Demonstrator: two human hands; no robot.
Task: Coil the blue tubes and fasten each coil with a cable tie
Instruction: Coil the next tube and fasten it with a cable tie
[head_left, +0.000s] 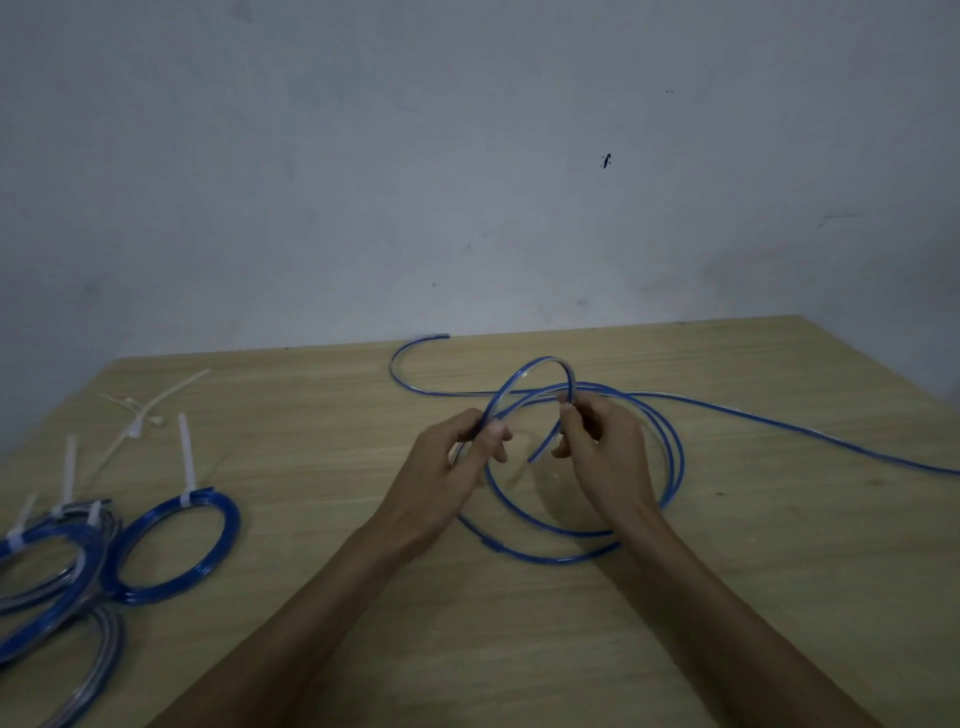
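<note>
Pinching loose blue tube (670, 452) in both hands' fingers (496, 431), tied coils (176, 551) left, spare cable ties (140, 421) behind.

A light wooden table (519, 623) carries a loose blue tube (670, 457), tied blue coils (176, 551) at its left edge, and spare white cable ties (140, 421) behind them.

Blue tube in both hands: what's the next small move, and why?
Probably lay another loop onto the small one. The left hand and right hand pinch the blue tube where one small loop arches between them, while wide slack rings and a long tail still lie loose on the table.
</note>
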